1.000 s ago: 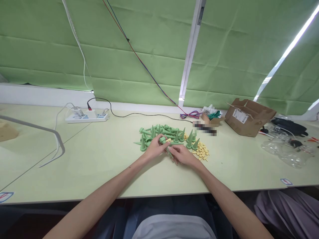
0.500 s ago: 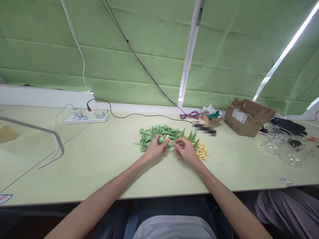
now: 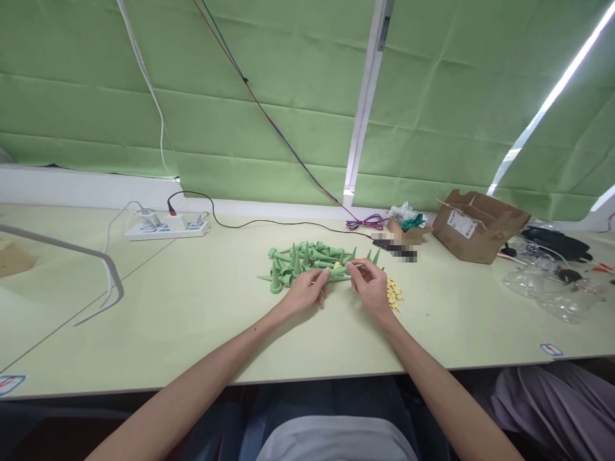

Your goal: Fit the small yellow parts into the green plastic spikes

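Between my two hands lies a green cone-shaped piece, roughly level, pointing right. My left hand is closed on its wide left end, thumb on top. The fingers of my right hand pinch its narrow right end. Just behind the hands is a pile of green cones, some standing on their bases with tips up, others lying down. Small yellow pieces are heaped to the right of my right hand, partly hidden by it. Another yellow bit shows just behind the held cone.
A white power strip with plugs sits at the back left, its black cable running right. At the back right are an open cardboard box, bundled wires and clear plastic packaging. A grey bar crosses the left side.
Both hands have shifted right, my right hand more. The green piece between them has changed, and the yellow part that stood at my left hand's fingertips no longer shows there.
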Motion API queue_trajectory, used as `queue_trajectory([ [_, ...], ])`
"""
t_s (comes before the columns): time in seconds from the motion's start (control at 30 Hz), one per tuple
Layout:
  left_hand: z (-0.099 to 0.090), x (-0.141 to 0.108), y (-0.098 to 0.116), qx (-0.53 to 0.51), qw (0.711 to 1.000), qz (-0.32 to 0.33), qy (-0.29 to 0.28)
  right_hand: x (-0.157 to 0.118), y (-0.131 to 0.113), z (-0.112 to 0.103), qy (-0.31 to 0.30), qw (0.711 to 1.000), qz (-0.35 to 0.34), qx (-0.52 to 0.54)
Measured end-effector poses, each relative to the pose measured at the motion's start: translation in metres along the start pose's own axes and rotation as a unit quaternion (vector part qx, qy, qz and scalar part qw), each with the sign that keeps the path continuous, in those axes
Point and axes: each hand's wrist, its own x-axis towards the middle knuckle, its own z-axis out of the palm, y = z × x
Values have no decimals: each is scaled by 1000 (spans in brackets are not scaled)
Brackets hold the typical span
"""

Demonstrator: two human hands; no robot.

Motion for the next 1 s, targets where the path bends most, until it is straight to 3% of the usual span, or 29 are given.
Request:
queue_trajectory([
  [0.2,-5,-4,4,150,982,83,79,-4,-2,-3,56,986,-99,-121],
  [0.37,-4,-2,-1,184,974,111,78,-2,5,-1,-25,976,-117,-184],
  [0.57,-2,-1,-7,180,978,103,39,0,10,5,-109,963,-107,-221],
  [0.7,-2,-2,-7,202,973,113,23,-2,9,8,-123,960,-114,-225],
  [0.9,-1,-6,-5,242,959,120,-88,-3,5,12,-127,962,-104,-220],
  [1.0,0,-6,-6,249,959,112,-79,-3,6,13,-130,967,-81,-203],
])
